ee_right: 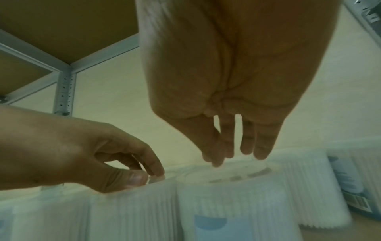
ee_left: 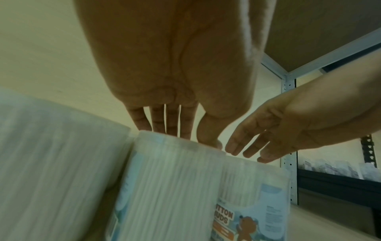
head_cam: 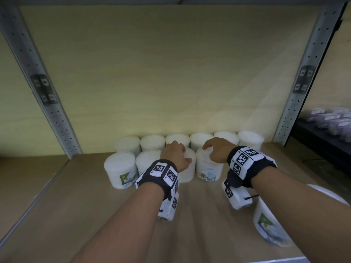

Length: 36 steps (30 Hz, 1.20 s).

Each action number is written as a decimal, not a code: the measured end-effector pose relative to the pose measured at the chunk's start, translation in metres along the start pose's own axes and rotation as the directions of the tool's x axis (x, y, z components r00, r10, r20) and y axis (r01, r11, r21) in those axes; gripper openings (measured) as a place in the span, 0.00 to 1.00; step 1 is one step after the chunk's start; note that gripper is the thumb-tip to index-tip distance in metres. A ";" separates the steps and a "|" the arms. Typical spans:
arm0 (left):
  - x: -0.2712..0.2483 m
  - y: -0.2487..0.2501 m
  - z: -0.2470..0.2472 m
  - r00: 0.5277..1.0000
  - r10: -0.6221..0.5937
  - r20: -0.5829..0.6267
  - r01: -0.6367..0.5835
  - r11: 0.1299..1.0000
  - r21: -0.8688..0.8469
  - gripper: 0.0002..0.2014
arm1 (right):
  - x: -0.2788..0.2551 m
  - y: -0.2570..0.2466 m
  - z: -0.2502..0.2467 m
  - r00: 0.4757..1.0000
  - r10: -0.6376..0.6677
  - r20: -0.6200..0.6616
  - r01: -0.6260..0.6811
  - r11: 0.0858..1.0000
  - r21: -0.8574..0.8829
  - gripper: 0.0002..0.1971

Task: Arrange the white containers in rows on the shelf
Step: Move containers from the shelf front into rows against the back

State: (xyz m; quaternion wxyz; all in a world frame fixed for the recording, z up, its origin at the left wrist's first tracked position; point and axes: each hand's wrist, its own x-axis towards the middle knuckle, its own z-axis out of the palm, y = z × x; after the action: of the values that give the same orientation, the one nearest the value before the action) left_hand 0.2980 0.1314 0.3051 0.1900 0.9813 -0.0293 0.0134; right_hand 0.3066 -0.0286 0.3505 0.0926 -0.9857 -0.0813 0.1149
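The left hand (head_cam: 175, 155) is gripping the third container (head_cam: 188, 173) of the front row from above, with fingers curled over its lid and the thumb on the near rim. The right hand (head_cam: 214, 151) is resting nearly straight fingers on the fourth container (head_cam: 205, 168). Both are standing on the shelf (head_cam: 76, 205) just before the back row (head_cam: 152, 142), and the step is probably going best by sliding them together under light pressure to avoid tipping.

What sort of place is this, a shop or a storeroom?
Likely a stockroom or shop back room: perforated metal uprights, identical white containers lined up on the shelf, and more packaged goods stacked alongside.
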 end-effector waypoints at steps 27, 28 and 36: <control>0.001 0.000 0.001 1.000 0.029 -0.004 -0.029 0.999 0.024 0.23 | 0.010 0.001 0.018 0.995 0.066 -0.080 -0.076 0.989 -0.125 0.34; 0.001 -0.001 0.001 1.000 0.029 -0.004 -0.029 0.999 0.025 0.23 | 0.010 0.001 0.017 0.996 0.049 -0.076 -0.059 0.989 -0.136 0.33; 0.000 0.001 0.001 1.000 0.024 -0.005 -0.024 0.999 0.030 0.23 | 0.009 0.006 0.004 0.998 -0.042 0.042 0.047 0.991 -0.126 0.32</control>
State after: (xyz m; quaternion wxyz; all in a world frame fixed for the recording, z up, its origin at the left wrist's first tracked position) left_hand 0.2985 0.1303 0.3042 0.1754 0.9835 -0.0402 0.0188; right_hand 0.3148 -0.0319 0.3433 0.0308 -0.9850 -0.1124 0.1269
